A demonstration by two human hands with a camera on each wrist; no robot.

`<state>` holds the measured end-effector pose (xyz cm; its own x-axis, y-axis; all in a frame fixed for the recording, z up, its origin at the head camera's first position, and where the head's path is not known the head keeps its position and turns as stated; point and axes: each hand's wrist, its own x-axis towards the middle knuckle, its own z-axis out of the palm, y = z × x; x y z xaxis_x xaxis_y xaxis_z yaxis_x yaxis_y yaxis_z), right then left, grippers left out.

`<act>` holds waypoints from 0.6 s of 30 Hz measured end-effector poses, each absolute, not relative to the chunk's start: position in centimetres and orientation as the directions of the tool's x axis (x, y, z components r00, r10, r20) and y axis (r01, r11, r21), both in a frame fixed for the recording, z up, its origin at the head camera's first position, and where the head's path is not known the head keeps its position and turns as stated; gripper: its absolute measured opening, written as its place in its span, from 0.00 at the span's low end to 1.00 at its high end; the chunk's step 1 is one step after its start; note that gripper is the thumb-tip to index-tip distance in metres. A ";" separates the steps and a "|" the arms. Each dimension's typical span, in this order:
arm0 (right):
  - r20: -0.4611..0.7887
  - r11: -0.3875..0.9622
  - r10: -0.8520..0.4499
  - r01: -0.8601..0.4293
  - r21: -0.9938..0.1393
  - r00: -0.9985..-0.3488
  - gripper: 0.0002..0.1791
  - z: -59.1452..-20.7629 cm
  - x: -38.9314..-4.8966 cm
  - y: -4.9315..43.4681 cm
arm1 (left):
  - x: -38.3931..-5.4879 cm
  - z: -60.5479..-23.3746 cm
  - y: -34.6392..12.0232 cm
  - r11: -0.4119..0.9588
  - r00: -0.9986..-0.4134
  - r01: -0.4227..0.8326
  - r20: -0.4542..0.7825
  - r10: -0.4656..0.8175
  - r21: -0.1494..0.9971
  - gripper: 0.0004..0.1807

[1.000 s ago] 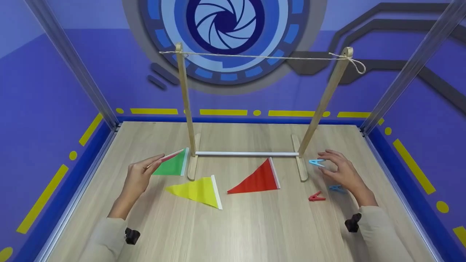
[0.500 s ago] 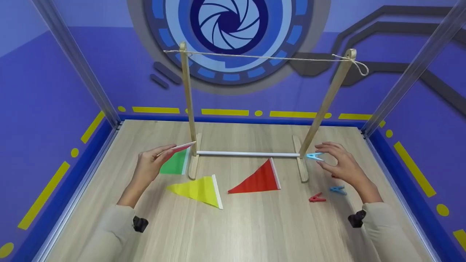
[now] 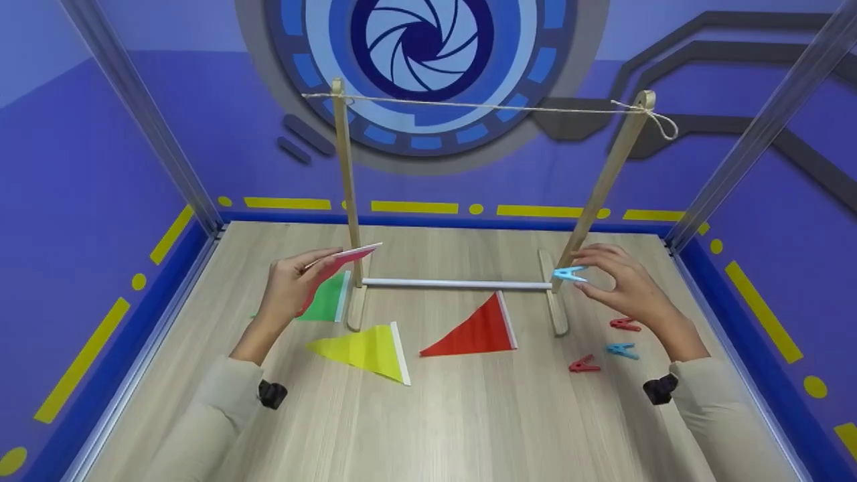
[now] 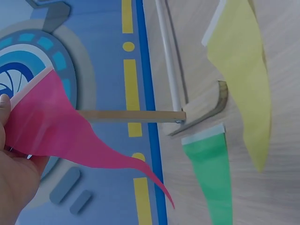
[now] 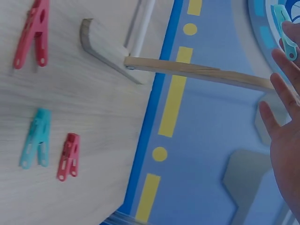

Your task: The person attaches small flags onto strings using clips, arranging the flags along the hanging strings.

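Note:
My left hand point(image 3: 289, 280) pinches a pink triangular flag point(image 4: 56, 122) by its white-edged end, and the pointed tail dangles. It is raised in front of the left post of a wooden stand. With thumb and fingertips my right hand point(image 3: 624, 280) pinches a light blue clothespin point(image 3: 569, 274) by its handles, near the right post. A string point(image 3: 482, 105) is tied between the tops of the two posts. Flat on the table lie a green flag point(image 3: 329, 302), a yellow flag point(image 3: 365, 349) and a red flag point(image 3: 472, 329), each with a white edge strip.
Below my right hand lie two red clothespins, one nearer point(image 3: 584, 364) and one farther point(image 3: 625, 324), with a blue clothespin point(image 3: 622, 350) between them. A white bar point(image 3: 455, 284) joins the stand's feet. Decorated blue panels point(image 3: 80, 201) surround the table point(image 3: 469, 428).
Both hands have risen and moved inward: the left hand brings the pink flag up and right, the right hand carries the light blue clothespin up and left. The flags on the table stay put.

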<state>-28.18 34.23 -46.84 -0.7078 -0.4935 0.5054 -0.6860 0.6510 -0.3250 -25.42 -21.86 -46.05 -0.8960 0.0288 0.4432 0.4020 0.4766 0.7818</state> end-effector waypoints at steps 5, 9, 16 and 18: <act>0.511 0.625 -0.529 -0.718 -0.305 -0.678 0.23 -45.1 -28.4 33.5 | -25.9 -45.1 -20.9 0.447 -0.893 0.418 0.449 0.040 0.791 0.13; 0.542 0.576 -0.568 -0.770 -0.277 -0.619 0.22 -43.5 -28.7 32.9 | -26.2 -44.2 -20.3 0.414 -0.886 0.437 0.461 0.047 0.798 0.14; 0.552 0.569 -0.596 -0.792 -0.223 -0.584 0.22 -41.1 -28.9 31.8 | -26.2 -42.2 -18.8 0.374 -0.870 0.473 0.489 0.058 0.798 0.14; 0.544 0.576 -0.597 -0.787 -0.222 -0.590 0.22 -40.4 -29.0 31.5 | -25.7 -41.0 -18.1 0.362 -0.869 0.477 0.492 0.057 0.801 0.13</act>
